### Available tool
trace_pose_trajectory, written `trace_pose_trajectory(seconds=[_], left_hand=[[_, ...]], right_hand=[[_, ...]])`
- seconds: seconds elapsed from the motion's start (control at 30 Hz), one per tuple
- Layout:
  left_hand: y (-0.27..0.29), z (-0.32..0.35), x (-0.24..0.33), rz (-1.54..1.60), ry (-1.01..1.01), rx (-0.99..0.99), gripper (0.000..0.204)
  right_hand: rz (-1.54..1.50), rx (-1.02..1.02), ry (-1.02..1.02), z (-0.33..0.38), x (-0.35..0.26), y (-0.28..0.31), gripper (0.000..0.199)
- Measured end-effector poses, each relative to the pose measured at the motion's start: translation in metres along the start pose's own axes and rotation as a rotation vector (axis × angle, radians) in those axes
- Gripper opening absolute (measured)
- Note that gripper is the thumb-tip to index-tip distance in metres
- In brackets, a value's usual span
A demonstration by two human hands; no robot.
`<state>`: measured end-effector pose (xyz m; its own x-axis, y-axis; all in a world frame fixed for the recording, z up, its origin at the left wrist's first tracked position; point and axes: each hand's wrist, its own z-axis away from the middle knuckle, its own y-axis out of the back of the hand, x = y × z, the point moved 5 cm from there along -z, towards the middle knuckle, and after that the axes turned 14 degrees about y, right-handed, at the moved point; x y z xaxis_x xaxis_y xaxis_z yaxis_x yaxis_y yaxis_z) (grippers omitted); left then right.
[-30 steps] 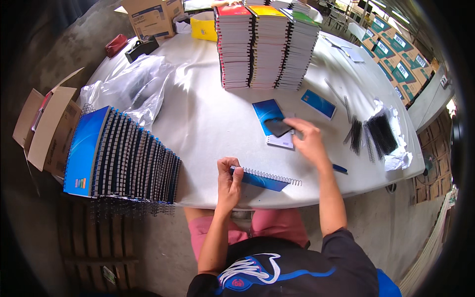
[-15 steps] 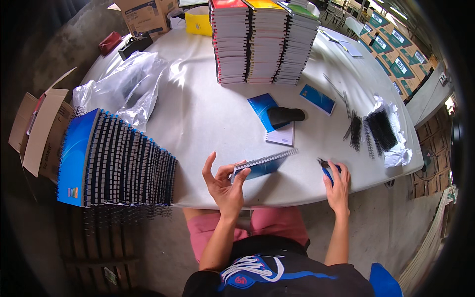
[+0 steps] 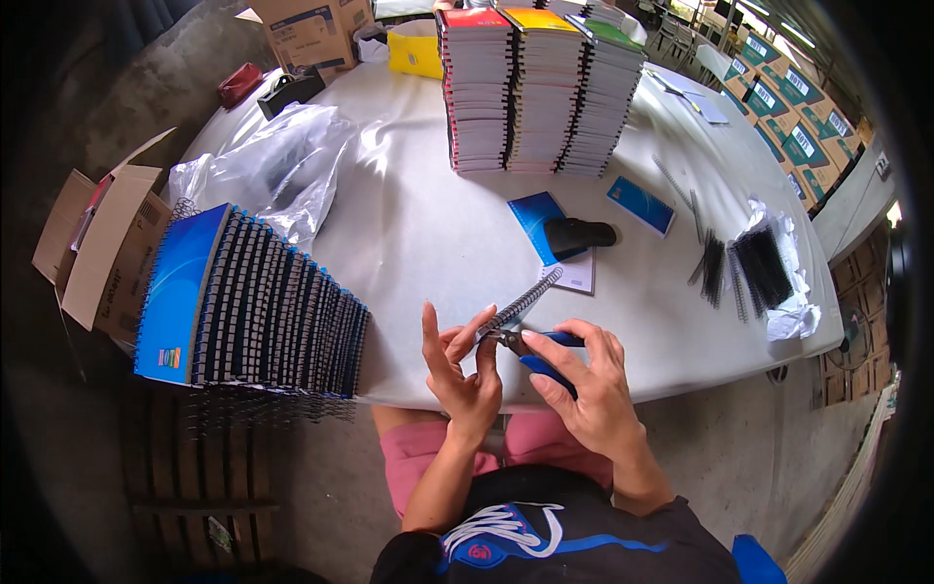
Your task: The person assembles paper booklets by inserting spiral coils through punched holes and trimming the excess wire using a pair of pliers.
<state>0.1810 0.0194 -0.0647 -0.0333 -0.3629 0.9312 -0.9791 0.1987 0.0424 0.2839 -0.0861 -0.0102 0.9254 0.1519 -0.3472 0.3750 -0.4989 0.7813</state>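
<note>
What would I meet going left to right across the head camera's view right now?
Open cardboard box, row of blue notebooks, left hand, blue-handled pliers, right hand, pile of black coils.

Ahead of the left hand (image 3: 462, 380), pale glare streaks the bright bench (image 3: 399, 253) and glints off the plastic bag (image 3: 282, 165). Nearer than both hands, the floor (image 3: 311, 467) is dim. Far beyond the right hand (image 3: 593, 389), ceiling lights (image 3: 798, 35) shine. Fisheye distortion bows the bench's edge; black vignetting surrounds everything.
</note>
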Motion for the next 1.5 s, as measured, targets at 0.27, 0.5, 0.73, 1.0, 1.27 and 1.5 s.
trace_pose_trajectory(seconds=[0.27,0.5,0.73,1.0,1.27,1.5], left_hand=[[-0.002,0.004,-0.006,0.122,0.073,-0.005,0.077],[-0.001,0.008,-0.010,0.030,-0.096,0.021,0.077],[0.006,-0.005,-0.025,0.385,0.228,0.145,0.064],[0.013,-0.001,0.001,0.569,0.337,0.047,0.052],[0.141,0.025,0.129,-0.159,-0.731,0.626,0.054],[0.228,-0.059,0.113,-0.057,-0.283,0.577,0.051]], right_hand=[[-0.469,-0.053,-0.147,0.006,0.005,-0.018,0.037],[-1.603,-0.070,-0.536,0.029,0.008,-0.052,0.040],[0.185,0.075,-0.445,0.075,0.078,-0.013,0.038],[-0.326,0.230,-0.347,0.037,0.082,-0.030,0.056],[-1.852,0.466,-0.194,-0.097,0.034,-0.046,0.043],[-2.063,0.294,0.079,-0.273,-0.051,-0.008,0.030]])
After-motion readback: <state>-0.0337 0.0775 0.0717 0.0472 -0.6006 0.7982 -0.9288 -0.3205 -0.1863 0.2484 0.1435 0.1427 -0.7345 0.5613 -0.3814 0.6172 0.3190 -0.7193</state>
